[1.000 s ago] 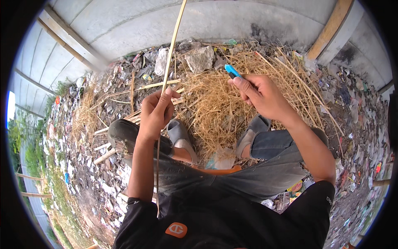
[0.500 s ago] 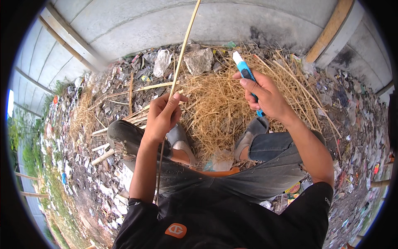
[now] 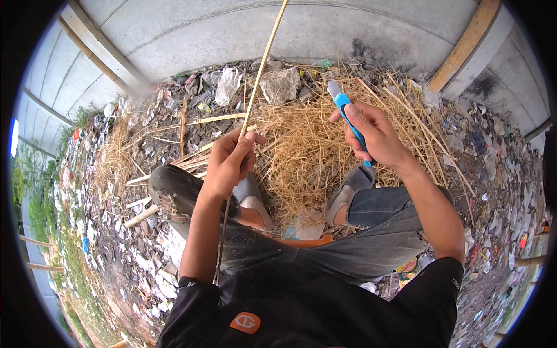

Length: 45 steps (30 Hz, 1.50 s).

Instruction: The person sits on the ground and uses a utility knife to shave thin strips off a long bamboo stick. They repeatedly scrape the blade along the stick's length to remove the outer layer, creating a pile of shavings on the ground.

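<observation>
My left hand [image 3: 230,164] is closed round a long, thin pale strip [image 3: 262,66] that looks like split bamboo or wood. The strip slants upward past the top of the picture, and its lower end runs down along my left forearm. In my right hand [image 3: 376,134] is a blue utility knife [image 3: 350,120], gripped with the thumb along its body. Its blade end points up and to the left, apart from the strip. A heap of curly straw-coloured shavings [image 3: 307,139] lies on the ground between and beyond my hands.
Several cut strips [image 3: 200,155] lie beside my left knee, and more long strips [image 3: 429,130] rest on the right. A concrete wall [image 3: 278,32] rises behind the heap. A pale stone [image 3: 279,86] sits near it, and scattered litter [image 3: 499,191] covers the ground around.
The right hand and knife have shifted slightly right and down, and the thumb now lies higher along the knife. The left hand keeps its hold on the strip, whose top leans slightly further right.
</observation>
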{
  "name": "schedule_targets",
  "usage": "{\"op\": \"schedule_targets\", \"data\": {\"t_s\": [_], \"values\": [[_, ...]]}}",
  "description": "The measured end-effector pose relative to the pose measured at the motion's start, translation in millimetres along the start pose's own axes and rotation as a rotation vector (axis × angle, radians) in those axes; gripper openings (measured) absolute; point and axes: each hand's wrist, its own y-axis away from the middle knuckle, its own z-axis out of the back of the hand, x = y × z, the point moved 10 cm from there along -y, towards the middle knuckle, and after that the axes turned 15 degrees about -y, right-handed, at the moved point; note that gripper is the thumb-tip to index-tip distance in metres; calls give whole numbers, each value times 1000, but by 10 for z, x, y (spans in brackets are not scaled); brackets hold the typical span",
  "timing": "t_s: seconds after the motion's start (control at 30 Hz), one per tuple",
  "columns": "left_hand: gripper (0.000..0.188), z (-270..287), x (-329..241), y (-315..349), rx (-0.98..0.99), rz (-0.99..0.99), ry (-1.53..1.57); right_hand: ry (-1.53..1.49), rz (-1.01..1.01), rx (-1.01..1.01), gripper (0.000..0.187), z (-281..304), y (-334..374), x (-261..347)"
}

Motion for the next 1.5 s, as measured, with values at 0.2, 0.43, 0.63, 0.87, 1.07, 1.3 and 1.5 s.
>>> {"op": "schedule_targets", "data": {"t_s": [0.2, 0.43, 0.63, 0.87, 1.07, 1.3, 1.5], "values": [[41, -76, -15, -7, 26, 7, -13, -18, -72, -58, 53, 69, 1, -97], [40, -105, -23, -4, 33, 10, -5, -171, -83, -14, 44, 43, 21, -107], [40, -108, -32, 0, 34, 4, -14, -298, -63, 22, 39, -3, -10, -153], [40, -121, -39, -3, 38, 11, -14, -156, -35, 61, 47, -19, -15, -118], [40, -136, -51, -10, 53, -5, -19, 153, -156, -24, 58, 72, -12, -257], [39, -163, -58, -2, 56, -8, -29, 15, -172, 23, 53, 47, 1, -305], [38, -145, -77, 10, 49, -9, -31, -59, -170, 45, 49, 6, 18, -266]]}}
